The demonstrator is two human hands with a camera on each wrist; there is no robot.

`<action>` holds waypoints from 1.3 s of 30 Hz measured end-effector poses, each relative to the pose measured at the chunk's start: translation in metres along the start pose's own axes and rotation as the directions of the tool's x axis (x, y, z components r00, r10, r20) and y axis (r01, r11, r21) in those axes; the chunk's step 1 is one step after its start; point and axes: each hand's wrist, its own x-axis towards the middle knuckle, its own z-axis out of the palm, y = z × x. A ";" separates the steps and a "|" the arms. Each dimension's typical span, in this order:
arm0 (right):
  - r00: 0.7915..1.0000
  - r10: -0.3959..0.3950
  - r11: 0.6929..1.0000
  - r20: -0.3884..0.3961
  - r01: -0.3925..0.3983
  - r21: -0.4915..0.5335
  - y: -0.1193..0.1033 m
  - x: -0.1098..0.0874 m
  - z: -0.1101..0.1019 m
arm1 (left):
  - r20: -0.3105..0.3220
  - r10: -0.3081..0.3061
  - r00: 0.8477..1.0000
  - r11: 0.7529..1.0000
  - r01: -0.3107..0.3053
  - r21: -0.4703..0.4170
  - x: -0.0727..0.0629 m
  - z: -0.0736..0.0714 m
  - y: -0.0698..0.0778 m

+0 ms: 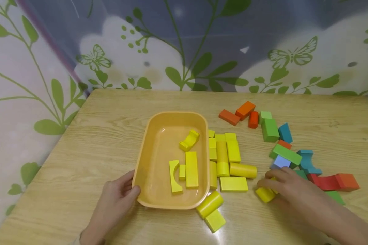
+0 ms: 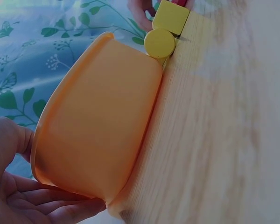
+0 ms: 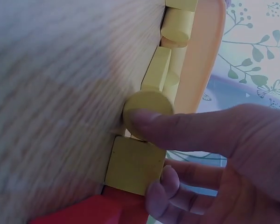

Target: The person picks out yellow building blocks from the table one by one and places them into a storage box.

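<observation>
My left hand [image 1: 115,195] grips the orange plastic tray [image 1: 141,160] at its near left corner. In the left wrist view its thumb is at the rim and the fingers lie against the outer wall. Inside the tray are an arch block [image 1: 173,177], a long block [image 1: 191,170], a small block [image 1: 182,172] and a curved block [image 1: 189,140], all yellow. My right hand [image 1: 289,190] holds a yellow cylinder block [image 1: 264,195]; its thumb presses the round end [image 3: 142,102]. The fingers curl at a yellow square-faced block [image 3: 135,164] beside the cylinder, partly hidden in the head view.
Several yellow blocks [image 1: 233,184] lie along the tray's right side. A yellow cylinder [image 1: 210,204] and a yellow block [image 1: 215,220] lie by its near right corner. Orange [image 1: 245,110], green [image 1: 270,130], blue [image 1: 306,161] and red [image 1: 326,182] blocks are farther right. A patterned wall [image 1: 184,44] borders the table.
</observation>
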 end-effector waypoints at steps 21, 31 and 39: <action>0.973 -0.040 0.948 -0.226 0.108 0.299 -0.027 0.010 0.005 | 0.007 -0.026 1.000 1.000 0.026 -0.013 -0.001 0.001 0.001; 0.988 -0.025 0.893 -0.150 0.089 0.441 -0.032 0.011 0.005 | 0.007 -0.026 1.000 1.000 0.026 -0.005 -0.001 0.000 0.002; 0.981 -0.008 0.910 -0.195 0.088 0.406 -0.033 0.015 -0.001 | 0.016 -0.012 1.000 1.000 0.012 -0.014 0.000 0.000 0.001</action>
